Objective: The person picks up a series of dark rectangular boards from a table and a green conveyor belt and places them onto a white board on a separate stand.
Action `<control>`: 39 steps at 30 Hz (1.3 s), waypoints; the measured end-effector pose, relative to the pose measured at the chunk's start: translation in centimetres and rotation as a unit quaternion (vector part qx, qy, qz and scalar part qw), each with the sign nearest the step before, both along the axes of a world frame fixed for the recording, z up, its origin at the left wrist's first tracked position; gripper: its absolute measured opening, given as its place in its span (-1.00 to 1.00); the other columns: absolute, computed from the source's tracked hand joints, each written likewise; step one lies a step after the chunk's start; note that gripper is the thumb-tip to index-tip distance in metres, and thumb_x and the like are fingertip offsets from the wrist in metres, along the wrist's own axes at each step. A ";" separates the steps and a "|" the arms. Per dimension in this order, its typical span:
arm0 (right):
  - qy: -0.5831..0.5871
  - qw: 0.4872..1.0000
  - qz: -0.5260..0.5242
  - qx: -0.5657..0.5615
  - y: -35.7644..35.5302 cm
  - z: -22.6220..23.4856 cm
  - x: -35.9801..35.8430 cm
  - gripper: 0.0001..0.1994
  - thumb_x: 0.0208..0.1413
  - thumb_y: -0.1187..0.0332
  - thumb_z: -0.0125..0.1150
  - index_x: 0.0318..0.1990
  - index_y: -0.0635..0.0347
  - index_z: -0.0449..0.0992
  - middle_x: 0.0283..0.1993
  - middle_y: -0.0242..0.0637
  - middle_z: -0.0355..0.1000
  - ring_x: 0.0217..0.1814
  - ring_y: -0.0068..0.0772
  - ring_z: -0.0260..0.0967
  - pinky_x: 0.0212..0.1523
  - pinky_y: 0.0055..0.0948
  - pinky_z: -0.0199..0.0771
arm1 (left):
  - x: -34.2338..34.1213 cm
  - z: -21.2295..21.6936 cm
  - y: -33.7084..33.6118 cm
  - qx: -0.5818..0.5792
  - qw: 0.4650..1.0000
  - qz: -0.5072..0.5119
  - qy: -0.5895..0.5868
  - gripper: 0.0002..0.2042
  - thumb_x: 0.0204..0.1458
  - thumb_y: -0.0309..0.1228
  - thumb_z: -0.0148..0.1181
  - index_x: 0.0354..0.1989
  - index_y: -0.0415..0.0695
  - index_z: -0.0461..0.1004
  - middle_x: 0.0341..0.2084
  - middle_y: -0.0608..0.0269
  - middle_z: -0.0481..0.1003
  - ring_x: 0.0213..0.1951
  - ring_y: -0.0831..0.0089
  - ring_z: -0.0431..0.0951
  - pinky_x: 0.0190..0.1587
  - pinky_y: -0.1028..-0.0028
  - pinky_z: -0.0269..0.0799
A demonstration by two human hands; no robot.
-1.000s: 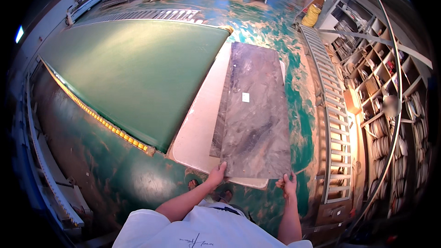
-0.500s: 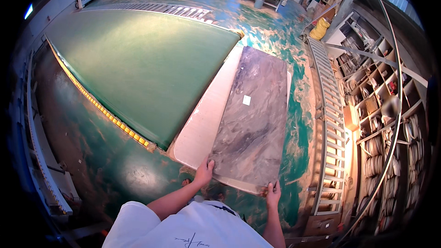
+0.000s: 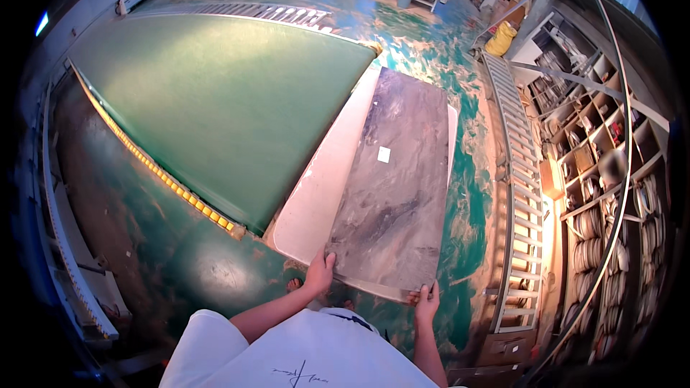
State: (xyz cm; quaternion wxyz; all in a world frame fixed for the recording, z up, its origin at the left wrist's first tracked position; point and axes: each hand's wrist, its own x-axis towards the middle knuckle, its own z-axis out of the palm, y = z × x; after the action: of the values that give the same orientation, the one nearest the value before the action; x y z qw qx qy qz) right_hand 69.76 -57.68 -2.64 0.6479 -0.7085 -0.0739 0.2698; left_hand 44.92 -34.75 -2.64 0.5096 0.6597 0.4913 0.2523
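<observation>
A large rectangular panel with a grey-brown marbled face lies at a slant over a pale board, whose left side and part of its right edge show from under it. A small white label sits on the panel's upper half. My left hand grips the panel's near left corner, thumb on top. At the near right corner, my right hand holds the edge, also thumb up. The fingers under the panel are mostly hidden.
Left of the panel stands a wide green table with yellow rollers along its near edge. A roller conveyor runs down the right side, before shelves of coiled edging. Sawdust streaks the green floor.
The view has shifted slightly. Both hands keep their hold on the panel's near corners, and the panel lies almost as before.
</observation>
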 end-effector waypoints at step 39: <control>0.158 0.925 0.344 -0.036 -1.0 -4.9 0.4 -0.59 0.36 0.19 -0.03 0.26 0.15 0.31 0.07 -0.12 0.44 -0.10 -0.20 0.43 -0.16 -0.32 0.56 | -20.6 -4.4 -2.9 -0.052 0.992 -0.062 0.101 -0.54 0.07 -0.10 0.14 0.03 -0.16 0.53 -0.13 -0.04 0.59 -0.09 0.04 0.59 0.01 0.18 0.48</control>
State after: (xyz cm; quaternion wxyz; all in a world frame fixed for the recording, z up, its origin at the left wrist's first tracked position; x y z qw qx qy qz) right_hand 70.12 -58.64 -7.55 0.4930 -0.6107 -0.1998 0.5866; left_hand 24.29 -37.64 -7.04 0.5053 0.6838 0.5109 0.1266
